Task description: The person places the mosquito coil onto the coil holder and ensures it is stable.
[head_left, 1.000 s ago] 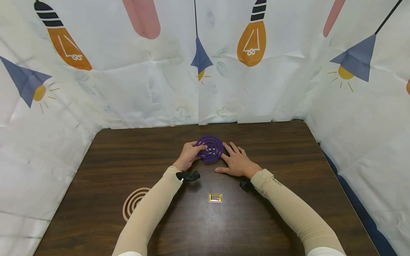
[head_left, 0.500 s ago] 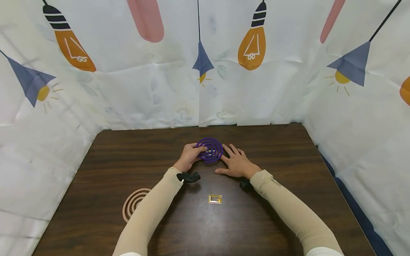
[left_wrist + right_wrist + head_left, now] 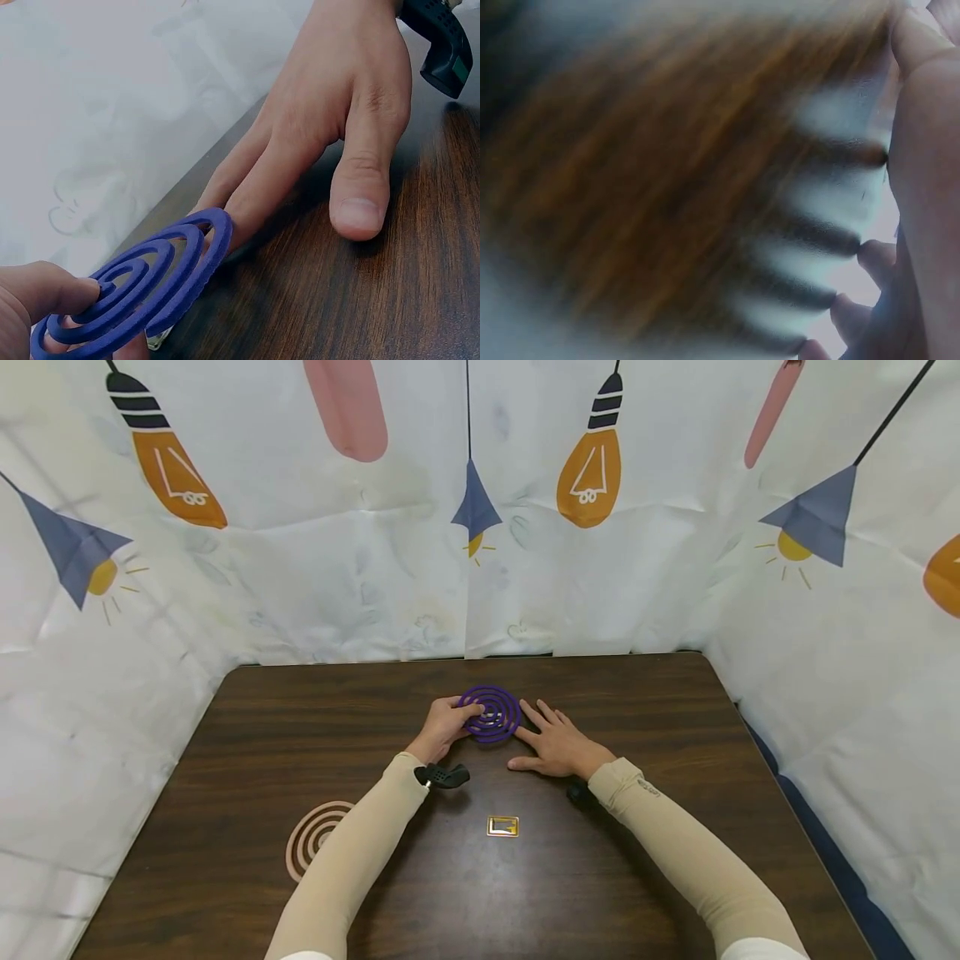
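Note:
A purple spiral mosquito coil (image 3: 512, 732) is pinched at its left side by my left hand (image 3: 444, 729), thumb on top near the centre. In the left wrist view the coil (image 3: 196, 279) tilts, its far edge overlapping the right hand's fingers. Under it peeks the pale edge of a small thing (image 3: 157, 341), mostly hidden. My right hand (image 3: 558, 747) lies with fingers spread on the table, index fingertip right at the coil's right rim. The right wrist view shows this hand (image 3: 945, 195) from the side, fingertips down on the dark surface.
A beige mosquito coil (image 3: 300, 843) lies at the left, partly covered by the left forearm. A small gold-rimmed rectangular piece (image 3: 503, 826) sits on the brown table (image 3: 600, 877) between the forearms. White printed cloth (image 3: 337, 568) hangs behind the table and at both sides.
My right hand has shifted very slightly right. The left hand keeps its pinch on the mosquito coil, nearly still. The head view has moved a little.

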The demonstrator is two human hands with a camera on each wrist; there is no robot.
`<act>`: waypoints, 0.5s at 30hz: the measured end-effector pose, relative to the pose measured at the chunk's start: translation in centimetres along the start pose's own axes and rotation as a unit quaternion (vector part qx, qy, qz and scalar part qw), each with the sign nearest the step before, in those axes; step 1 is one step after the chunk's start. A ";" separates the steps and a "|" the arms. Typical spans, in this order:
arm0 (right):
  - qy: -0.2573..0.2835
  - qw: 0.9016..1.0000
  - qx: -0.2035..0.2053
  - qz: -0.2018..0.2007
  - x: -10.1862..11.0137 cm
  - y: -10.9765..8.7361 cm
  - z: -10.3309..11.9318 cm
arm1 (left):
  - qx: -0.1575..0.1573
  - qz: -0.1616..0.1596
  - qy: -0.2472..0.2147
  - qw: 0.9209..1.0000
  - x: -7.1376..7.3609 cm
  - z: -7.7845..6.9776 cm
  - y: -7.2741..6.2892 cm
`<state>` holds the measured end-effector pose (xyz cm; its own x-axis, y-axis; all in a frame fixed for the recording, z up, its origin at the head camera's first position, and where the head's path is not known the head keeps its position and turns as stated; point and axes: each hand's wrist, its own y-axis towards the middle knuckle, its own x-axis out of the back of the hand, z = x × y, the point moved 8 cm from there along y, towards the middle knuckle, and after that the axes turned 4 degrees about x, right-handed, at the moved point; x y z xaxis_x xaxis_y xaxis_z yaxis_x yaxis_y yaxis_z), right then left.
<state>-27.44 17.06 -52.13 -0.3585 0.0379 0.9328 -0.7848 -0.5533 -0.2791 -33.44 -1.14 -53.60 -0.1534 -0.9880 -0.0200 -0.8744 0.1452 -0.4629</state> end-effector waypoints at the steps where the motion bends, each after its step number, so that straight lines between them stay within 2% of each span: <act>1: 0.004 1.000 0.001 -0.002 0.0 -0.1 0.0 | 0.000 -0.001 0.000 1.000 0.0 0.0 0.0; 15: 0.014 1.000 -0.001 -0.003 0.2 -1.5 0.0 | -0.003 0.004 -0.011 1.000 0.2 0.0 -0.1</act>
<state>-26.29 17.90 -51.56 -0.3670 0.0644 0.9280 -0.7879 -0.5518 -0.2733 -33.35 -1.36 -53.58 -0.1500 -0.9878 -0.0422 -0.8763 0.1526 -0.4570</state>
